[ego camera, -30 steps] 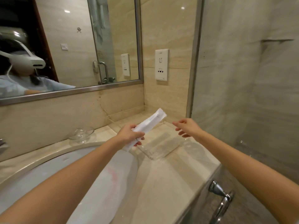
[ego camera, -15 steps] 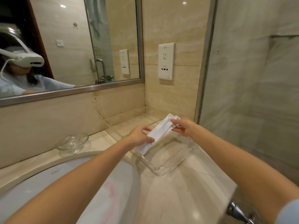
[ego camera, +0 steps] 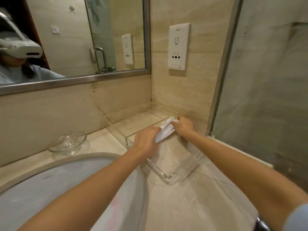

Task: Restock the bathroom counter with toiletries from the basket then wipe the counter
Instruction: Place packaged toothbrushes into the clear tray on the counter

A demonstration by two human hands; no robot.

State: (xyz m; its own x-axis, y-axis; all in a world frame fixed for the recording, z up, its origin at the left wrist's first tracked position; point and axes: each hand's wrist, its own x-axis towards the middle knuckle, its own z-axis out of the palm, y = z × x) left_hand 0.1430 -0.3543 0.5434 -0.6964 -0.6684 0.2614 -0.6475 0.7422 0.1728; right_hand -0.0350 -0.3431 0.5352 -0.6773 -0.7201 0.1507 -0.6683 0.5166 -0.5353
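A long white toiletry packet point(ego camera: 165, 131) is held at both ends, low inside a clear acrylic tray point(ego camera: 116, 126) that sits on the beige marble counter point(ego camera: 191, 202) in the corner by the wall. My left hand point(ego camera: 146, 142) grips the packet's near end. My right hand point(ego camera: 183, 126) pinches its far end close to the wall. The basket is not in view.
A clear glass dish point(ego camera: 70, 143) stands on the counter left of the tray. The white sink basin point(ego camera: 50, 194) fills the lower left. A mirror point(ego camera: 75, 39) and a wall socket plate point(ego camera: 179, 46) are above. A glass shower panel point(ego camera: 266, 80) bounds the right side.
My right hand reached in and took the packet's far end. Both hands then lowered the packet from above the tray down into it, toward the wall corner.
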